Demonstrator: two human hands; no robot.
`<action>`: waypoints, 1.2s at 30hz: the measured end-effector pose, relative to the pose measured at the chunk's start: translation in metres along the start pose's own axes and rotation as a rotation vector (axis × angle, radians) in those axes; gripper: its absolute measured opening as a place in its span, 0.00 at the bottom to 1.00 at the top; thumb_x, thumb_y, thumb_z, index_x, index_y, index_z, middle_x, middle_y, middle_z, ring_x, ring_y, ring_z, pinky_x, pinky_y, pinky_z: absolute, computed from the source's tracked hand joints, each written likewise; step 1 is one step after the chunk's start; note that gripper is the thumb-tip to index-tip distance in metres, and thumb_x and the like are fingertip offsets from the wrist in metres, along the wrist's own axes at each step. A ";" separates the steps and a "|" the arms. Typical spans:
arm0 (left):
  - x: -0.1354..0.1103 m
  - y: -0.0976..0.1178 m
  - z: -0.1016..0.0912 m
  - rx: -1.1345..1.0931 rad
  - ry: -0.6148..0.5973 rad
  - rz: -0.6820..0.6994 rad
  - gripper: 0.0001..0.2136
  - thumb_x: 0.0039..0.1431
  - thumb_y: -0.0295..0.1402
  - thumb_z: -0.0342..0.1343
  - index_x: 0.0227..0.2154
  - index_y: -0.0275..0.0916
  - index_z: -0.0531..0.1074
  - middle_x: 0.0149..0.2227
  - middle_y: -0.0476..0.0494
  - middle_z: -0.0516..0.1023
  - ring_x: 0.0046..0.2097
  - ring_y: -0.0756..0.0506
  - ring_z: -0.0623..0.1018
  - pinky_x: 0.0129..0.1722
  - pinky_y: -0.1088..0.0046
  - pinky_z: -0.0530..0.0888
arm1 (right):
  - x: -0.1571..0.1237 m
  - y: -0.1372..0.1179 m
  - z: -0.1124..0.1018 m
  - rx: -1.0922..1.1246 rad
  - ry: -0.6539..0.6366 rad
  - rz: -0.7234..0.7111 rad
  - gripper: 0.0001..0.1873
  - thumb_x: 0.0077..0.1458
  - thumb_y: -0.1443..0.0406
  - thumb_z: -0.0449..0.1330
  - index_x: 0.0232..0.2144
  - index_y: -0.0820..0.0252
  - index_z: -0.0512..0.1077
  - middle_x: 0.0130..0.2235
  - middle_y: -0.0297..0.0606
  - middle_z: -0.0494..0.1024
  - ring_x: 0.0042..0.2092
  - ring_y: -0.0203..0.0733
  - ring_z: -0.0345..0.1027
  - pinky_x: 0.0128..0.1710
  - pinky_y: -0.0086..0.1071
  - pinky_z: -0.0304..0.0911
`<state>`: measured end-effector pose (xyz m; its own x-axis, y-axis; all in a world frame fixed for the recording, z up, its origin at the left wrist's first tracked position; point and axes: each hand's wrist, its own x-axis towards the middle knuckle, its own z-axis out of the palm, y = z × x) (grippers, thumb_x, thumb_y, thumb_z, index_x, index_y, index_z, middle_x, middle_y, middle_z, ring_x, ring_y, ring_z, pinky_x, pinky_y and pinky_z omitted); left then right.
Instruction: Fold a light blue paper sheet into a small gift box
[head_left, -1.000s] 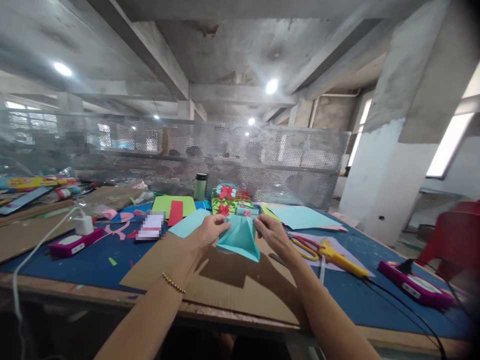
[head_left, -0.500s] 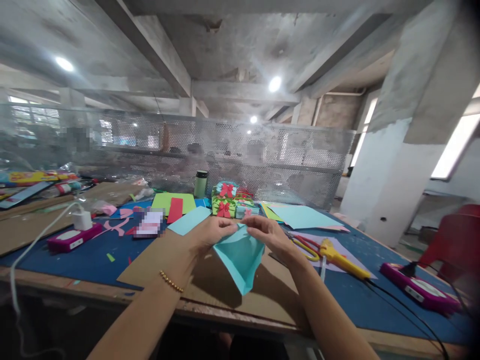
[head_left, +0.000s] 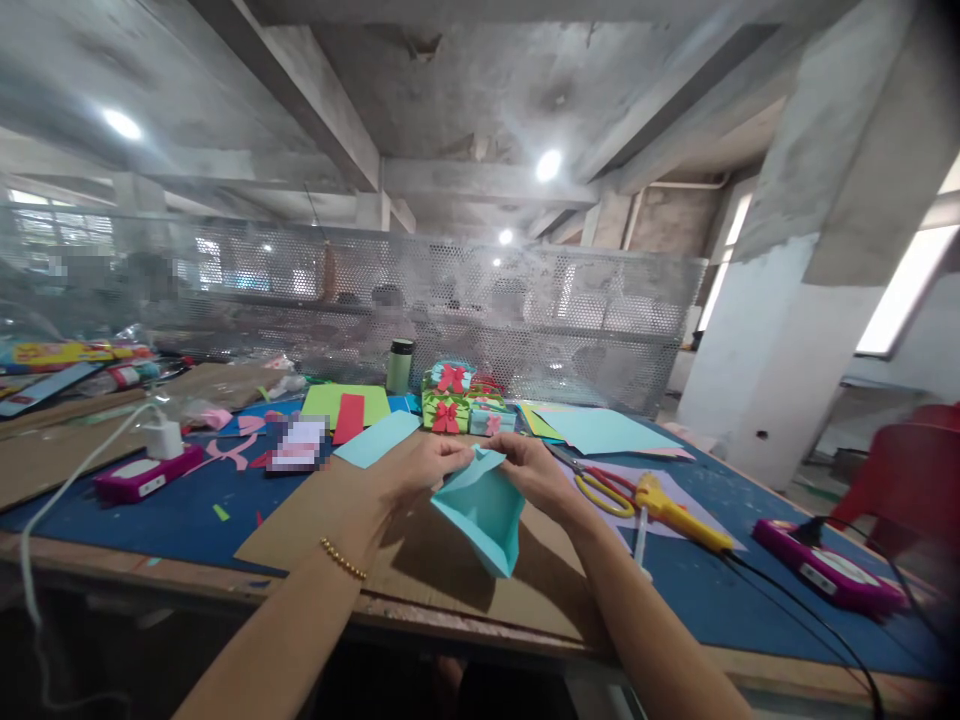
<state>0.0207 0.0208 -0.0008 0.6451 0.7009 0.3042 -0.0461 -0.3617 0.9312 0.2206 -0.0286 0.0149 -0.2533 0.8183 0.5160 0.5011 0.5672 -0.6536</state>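
Observation:
A folded light-blue paper (head_left: pixel 484 510), shaped like an open pouch, hangs between my two hands above a brown cardboard sheet (head_left: pixel 322 525). My left hand (head_left: pixel 435 465) pinches its upper left edge between thumb and fingers. At the upper right edge my right hand (head_left: pixel 529 468) is closed on the same paper, thumb near the top fold. Its lower corner points down toward me. Just beyond my hands stand small paper boxes with red bows (head_left: pixel 448 400). A flat light-blue strip (head_left: pixel 377 440) lies past my left hand.
Scissors with yellow and red handles (head_left: pixel 604 490) and a yellow glue gun (head_left: pixel 682 515) lie on the right. Purple power strips (head_left: pixel 825 570) (head_left: pixel 148 473) sit at both sides. A green jar (head_left: pixel 400 367) stands at the back, with light-blue sheets (head_left: pixel 615 432) to its right.
The folded paper has turned slightly, its lower corner swinging to the right and a little up. Both hands keep hold of it. The view has shifted a little.

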 end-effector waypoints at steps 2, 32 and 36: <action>-0.001 0.005 0.002 0.019 -0.045 0.039 0.25 0.51 0.55 0.59 0.24 0.32 0.75 0.21 0.48 0.69 0.25 0.51 0.66 0.27 0.74 0.62 | 0.001 -0.004 0.002 0.030 0.028 -0.005 0.10 0.54 0.59 0.60 0.31 0.60 0.76 0.31 0.37 0.77 0.32 0.39 0.67 0.32 0.30 0.61; -0.005 0.015 0.007 -0.032 -0.034 0.139 0.14 0.53 0.42 0.61 0.24 0.35 0.72 0.23 0.51 0.66 0.27 0.51 0.65 0.30 0.73 0.62 | 0.001 -0.001 0.008 0.175 0.095 -0.072 0.09 0.52 0.60 0.64 0.37 0.56 0.74 0.26 0.31 0.72 0.29 0.36 0.64 0.31 0.30 0.60; -0.004 0.014 0.005 -0.007 -0.020 0.130 0.14 0.52 0.42 0.61 0.23 0.35 0.71 0.22 0.50 0.66 0.27 0.51 0.66 0.30 0.73 0.62 | 0.001 -0.001 0.004 0.069 0.090 -0.084 0.08 0.53 0.61 0.64 0.36 0.56 0.74 0.29 0.33 0.74 0.31 0.38 0.66 0.35 0.32 0.63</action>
<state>0.0213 0.0098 0.0102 0.6481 0.6365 0.4180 -0.1353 -0.4440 0.8858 0.2165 -0.0283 0.0135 -0.2150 0.7577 0.6162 0.4219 0.6411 -0.6411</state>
